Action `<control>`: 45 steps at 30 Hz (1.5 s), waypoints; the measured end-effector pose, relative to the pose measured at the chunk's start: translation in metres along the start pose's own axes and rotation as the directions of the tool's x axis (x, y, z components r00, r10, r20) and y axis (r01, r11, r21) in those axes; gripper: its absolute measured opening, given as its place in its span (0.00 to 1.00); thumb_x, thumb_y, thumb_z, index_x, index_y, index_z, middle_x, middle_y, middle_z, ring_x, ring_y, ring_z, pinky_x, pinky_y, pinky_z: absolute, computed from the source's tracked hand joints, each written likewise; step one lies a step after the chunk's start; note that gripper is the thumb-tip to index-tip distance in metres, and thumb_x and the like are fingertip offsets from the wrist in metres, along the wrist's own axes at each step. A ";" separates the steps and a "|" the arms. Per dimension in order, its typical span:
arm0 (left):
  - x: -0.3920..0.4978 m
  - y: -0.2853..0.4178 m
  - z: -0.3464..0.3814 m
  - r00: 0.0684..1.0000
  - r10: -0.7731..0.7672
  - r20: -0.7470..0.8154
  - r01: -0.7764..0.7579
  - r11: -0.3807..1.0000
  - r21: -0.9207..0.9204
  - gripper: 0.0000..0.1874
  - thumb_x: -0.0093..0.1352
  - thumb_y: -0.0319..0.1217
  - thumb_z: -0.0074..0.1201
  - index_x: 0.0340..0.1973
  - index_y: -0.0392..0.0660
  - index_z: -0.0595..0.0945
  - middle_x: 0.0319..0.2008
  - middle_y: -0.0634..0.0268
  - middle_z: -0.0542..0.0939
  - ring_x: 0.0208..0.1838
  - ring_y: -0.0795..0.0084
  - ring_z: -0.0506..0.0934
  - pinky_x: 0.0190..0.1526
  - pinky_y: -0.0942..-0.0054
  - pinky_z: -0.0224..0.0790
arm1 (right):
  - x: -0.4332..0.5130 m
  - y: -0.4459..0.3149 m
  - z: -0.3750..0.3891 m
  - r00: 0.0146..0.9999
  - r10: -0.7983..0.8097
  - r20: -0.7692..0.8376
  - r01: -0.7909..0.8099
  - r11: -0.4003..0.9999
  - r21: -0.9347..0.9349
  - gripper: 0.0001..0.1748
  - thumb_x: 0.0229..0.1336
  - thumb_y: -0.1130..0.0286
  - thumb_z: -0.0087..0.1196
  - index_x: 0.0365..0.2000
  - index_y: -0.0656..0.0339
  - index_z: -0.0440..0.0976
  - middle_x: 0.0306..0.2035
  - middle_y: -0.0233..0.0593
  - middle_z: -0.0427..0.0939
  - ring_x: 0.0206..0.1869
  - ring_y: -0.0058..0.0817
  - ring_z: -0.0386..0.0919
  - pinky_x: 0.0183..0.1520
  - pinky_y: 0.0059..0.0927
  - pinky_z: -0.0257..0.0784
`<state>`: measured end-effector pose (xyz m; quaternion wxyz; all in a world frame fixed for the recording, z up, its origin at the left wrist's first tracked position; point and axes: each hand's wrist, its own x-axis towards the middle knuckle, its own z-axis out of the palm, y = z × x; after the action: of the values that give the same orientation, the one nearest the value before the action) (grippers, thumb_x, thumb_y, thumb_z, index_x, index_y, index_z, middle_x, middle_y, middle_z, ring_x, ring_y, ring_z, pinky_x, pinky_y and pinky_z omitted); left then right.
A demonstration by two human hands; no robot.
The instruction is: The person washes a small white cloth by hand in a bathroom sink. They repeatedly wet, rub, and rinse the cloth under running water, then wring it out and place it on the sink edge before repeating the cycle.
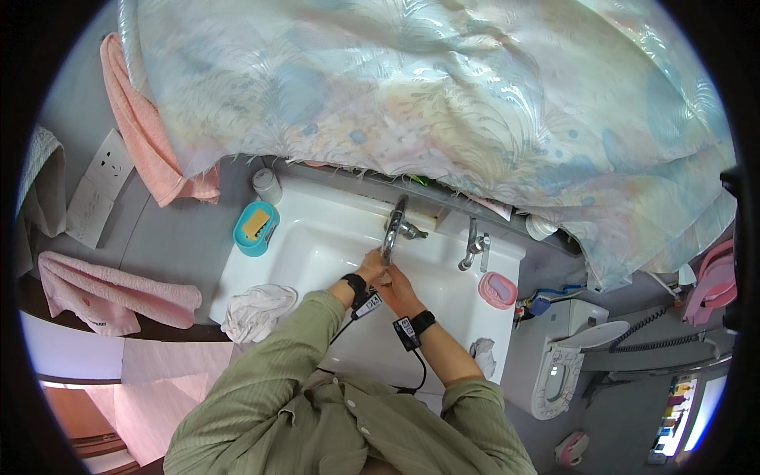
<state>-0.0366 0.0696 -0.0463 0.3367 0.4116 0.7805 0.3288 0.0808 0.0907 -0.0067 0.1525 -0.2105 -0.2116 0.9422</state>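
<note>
Both hands are together beneath the spout of a curved chrome faucet [390,237], over a white sink basin [309,249]. My left hand [372,267] touches my right hand [401,292], and their fingers overlap near the spout's mouth. Water seems to run over them, though the stream is hard to make out. No object shows between the hands; the fingers are partly hidden by each other and the spout. Each wrist wears a black strap with a small cabled module. A crumpled white cloth [258,312] lies on the sink's left edge.
Left of the basin sit a turquoise soap dish [254,246] with yellow soap [255,224] and a cup [267,186]. At right are a second tap [473,249], a pink soap dish [497,290], and a grey cloth [484,357]. A patterned curtain [415,101] hangs ahead; a toilet [552,362] stands right.
</note>
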 end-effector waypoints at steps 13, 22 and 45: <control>-0.006 0.016 -0.039 0.948 0.314 -0.047 -0.287 0.911 0.297 0.10 0.58 0.31 0.51 0.33 0.40 0.76 0.31 0.47 0.78 0.36 0.48 0.76 0.38 0.58 0.69 | -0.028 0.006 0.020 0.991 0.068 -0.116 -0.051 0.989 0.137 0.19 0.62 0.63 0.46 0.49 0.62 0.63 0.49 0.40 0.68 0.53 0.31 0.67 0.59 0.36 0.62; -0.077 0.043 -0.024 0.675 0.721 -0.156 -0.713 0.692 0.116 0.20 0.61 0.19 0.47 0.50 0.37 0.71 0.37 0.49 0.78 0.40 0.53 0.77 0.41 0.65 0.71 | 0.005 -0.007 -0.027 0.993 -0.108 -0.050 0.113 0.987 0.117 0.17 0.62 0.56 0.44 0.43 0.59 0.66 0.39 0.36 0.73 0.46 0.29 0.70 0.51 0.36 0.66; -0.137 0.023 -0.020 0.974 -0.227 -0.011 0.103 0.481 -0.871 0.15 0.62 0.31 0.58 0.40 0.32 0.79 0.38 0.60 0.79 0.38 0.75 0.75 0.43 0.78 0.68 | 0.030 0.008 0.013 0.948 -0.153 -0.280 0.070 0.955 -0.287 0.06 0.58 0.69 0.41 0.29 0.57 0.67 0.16 0.32 0.65 0.13 0.23 0.62 0.12 0.25 0.56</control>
<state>0.0166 -0.0433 0.0174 0.4778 0.0892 0.5659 0.6660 0.0475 0.0908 -0.0089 0.2058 -0.3572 -0.3259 0.8508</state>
